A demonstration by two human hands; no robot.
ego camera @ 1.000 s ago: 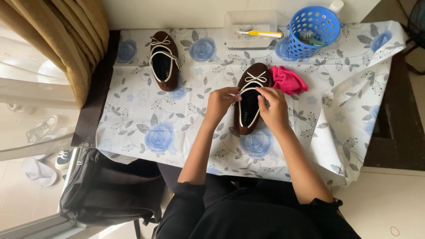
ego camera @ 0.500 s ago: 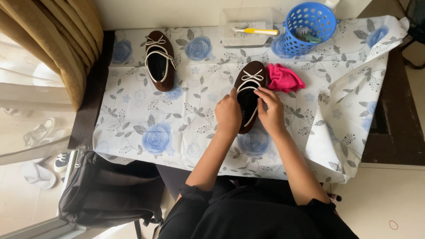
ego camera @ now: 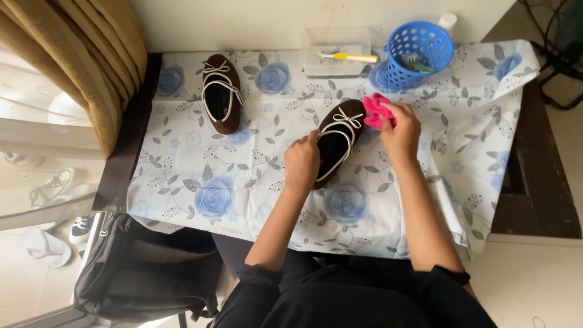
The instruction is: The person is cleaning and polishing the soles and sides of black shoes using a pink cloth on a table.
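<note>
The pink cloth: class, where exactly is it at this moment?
In the head view, the pink cloth lies right of centre, under the right hand, beside the near brown shoe's toe.

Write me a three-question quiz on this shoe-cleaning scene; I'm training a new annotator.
1. True or false: the right hand grips the pink cloth.
2. Which does the left hand hold: A) the brown shoe in front of the person, B) the far shoe, C) the blue basket?
3. What lies across the clear plastic container?

Key: 1 true; 2 A; 3 a yellow toothbrush.
</note>
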